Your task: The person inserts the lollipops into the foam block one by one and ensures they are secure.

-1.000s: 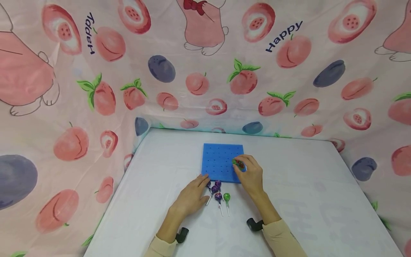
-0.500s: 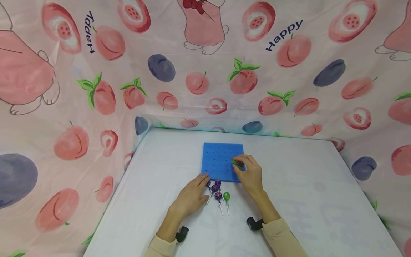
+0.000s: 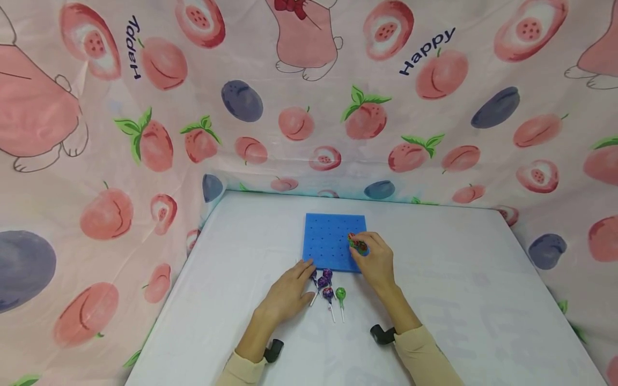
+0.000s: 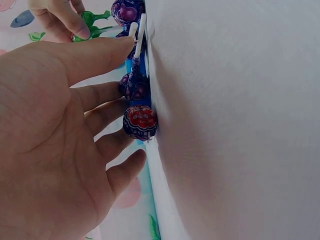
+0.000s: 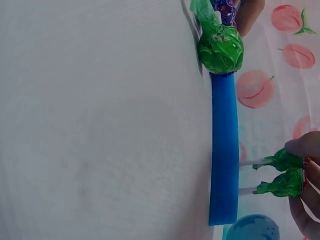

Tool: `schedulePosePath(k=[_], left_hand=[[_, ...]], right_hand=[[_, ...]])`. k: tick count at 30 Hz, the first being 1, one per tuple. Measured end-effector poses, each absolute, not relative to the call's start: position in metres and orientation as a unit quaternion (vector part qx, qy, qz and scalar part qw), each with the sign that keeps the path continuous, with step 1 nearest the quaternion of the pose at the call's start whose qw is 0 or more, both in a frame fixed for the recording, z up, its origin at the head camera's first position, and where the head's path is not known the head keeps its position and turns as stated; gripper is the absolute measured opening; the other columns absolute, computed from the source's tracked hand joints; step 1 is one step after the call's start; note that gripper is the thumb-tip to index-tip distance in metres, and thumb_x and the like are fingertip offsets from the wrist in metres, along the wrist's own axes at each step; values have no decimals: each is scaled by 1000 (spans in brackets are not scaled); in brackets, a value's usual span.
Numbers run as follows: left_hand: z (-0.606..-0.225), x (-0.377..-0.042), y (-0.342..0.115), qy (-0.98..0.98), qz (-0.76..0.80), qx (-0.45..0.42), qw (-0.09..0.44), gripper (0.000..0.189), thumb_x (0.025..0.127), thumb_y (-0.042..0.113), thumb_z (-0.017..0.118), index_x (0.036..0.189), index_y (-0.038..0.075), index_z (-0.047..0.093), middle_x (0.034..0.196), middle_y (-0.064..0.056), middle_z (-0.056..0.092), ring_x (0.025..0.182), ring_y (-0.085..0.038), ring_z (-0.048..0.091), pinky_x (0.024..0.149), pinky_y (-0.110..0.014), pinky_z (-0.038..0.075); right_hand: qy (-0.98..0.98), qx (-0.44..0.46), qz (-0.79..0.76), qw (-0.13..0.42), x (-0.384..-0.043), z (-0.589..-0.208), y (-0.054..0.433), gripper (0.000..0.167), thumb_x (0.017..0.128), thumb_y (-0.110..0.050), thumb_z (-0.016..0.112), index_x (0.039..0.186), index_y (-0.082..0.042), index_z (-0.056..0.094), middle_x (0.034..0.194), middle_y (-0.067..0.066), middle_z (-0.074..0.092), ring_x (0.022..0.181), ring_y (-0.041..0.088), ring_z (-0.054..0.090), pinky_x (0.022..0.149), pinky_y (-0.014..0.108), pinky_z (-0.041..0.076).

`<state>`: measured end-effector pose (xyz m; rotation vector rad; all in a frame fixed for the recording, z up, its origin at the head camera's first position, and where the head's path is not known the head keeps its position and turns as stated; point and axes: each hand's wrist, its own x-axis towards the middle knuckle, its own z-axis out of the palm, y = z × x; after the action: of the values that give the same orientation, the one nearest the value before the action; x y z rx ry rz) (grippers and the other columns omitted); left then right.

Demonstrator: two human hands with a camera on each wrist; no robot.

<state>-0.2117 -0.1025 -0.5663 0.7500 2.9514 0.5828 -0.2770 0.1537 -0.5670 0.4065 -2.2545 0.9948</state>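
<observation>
My right hand point(image 3: 379, 264) pinches a green-and-red wrapped lollipop point(image 5: 284, 160) over the right part of a blue foam board point(image 3: 328, 236) with rows of small holes. A second green lollipop point(image 5: 286, 185) stands right beside it, within the curve of my fingers. Both white sticks reach down to the board's top face in the right wrist view. My left hand point(image 3: 286, 295) rests with relaxed fingers at the board's near left corner. Several purple lollipops point(image 3: 322, 282) lie beside its fingers and thumb, including one with a red label point(image 4: 140, 122).
Another green lollipop point(image 3: 340, 294) lies in front of the board, its stick toward me. A white cloth point(image 3: 449, 279) covers the table. Fruit-print curtains point(image 3: 299, 123) hang behind and along both sides. Black wrist cameras point(image 3: 383, 335) sit by both sleeves.
The pinched lollipop has turned slightly, showing more red at its top in the head view. Both hands keep their places, and the lying lollipops have not moved.
</observation>
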Motion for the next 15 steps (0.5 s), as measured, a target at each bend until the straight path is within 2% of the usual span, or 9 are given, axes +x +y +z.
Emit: schedulePosePath(k=[8, 15], left_hand=[[-566, -212, -102, 951, 192, 241, 25, 67, 101, 30, 70, 157, 5, 44, 167, -13, 36, 153, -35, 34, 124, -49, 34], [-566, -211, -103, 949, 198, 245, 20, 67, 100, 28, 71, 156, 4, 45, 166, -13, 37, 153, -35, 35, 123, -50, 34]], right_hand=[[-875, 130, 366, 288, -276, -568, 154, 30, 76, -1, 93, 102, -8, 79, 111, 9, 72, 107, 28, 71, 91, 44, 62], [-878, 130, 366, 279, -275, -567, 154, 30, 77, -1, 92, 103, -7, 79, 111, 11, 72, 108, 30, 71, 92, 44, 62]])
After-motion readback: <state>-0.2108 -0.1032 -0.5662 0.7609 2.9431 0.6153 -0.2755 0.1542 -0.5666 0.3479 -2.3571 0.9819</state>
